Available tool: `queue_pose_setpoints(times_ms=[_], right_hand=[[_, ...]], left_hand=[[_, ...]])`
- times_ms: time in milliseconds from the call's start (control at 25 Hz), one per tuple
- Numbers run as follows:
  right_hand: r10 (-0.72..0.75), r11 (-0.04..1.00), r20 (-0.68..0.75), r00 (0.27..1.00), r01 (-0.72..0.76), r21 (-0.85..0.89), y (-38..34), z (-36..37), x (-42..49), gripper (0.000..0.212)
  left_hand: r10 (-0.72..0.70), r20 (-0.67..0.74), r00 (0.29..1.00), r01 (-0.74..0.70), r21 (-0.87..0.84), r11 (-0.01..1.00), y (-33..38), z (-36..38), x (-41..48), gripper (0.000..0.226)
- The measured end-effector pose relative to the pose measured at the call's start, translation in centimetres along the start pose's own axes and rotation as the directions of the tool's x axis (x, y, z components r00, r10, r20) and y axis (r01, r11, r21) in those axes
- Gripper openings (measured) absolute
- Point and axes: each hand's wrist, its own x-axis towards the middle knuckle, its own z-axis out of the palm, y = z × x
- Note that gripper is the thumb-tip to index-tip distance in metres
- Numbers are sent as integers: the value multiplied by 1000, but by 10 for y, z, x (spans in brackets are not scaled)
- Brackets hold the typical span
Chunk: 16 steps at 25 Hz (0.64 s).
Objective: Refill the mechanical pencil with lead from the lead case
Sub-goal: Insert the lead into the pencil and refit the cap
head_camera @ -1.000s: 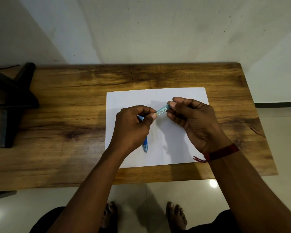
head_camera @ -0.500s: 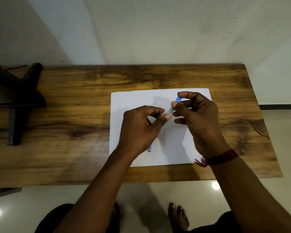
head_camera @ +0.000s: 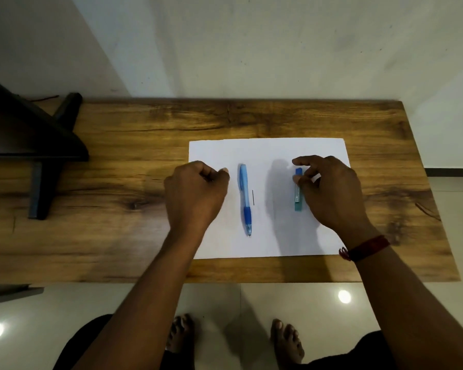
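Observation:
A blue mechanical pencil (head_camera: 245,198) lies lengthwise on the white sheet of paper (head_camera: 265,244), tip pointing toward me. Just right of its barrel lies a thin dark stick of lead (head_camera: 253,197). Further right, the teal lead case (head_camera: 299,201) with a blue cap lies flat on the paper. My right hand (head_camera: 332,190) is over the case's upper end, with thumb and fingers touching it by the cap. My left hand (head_camera: 195,193) hovers left of the pencil, fingers curled in, with nothing visible in it.
The paper lies on a wooden table (head_camera: 118,236) against a pale wall. A black stand (head_camera: 38,145) occupies the table's left end. My bare feet and tiled floor show below the front edge.
Both hands held the lead case together above the paper; they have since moved apart. The case now lies on the right of the sheet. The pencil and a lead stick are uncovered.

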Motion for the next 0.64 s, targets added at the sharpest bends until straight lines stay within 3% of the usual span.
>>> queue_pose_setpoints(times_ms=[120,360,640], right_hand=[[-83,994,-67,994,79,-70,-8,6,-1,25],[-222,943,199,954,263,-206,-23,28,-9,38],[-188,948,210,959,234,-218,-24,34,-10,38]], left_hand=[[9,43,999,-12,56,998,4,9,-16,18],[2,101,995,-10,79,997,3,16,-25,29],[14,214,977,-31,74,997,1,20,-28,30]])
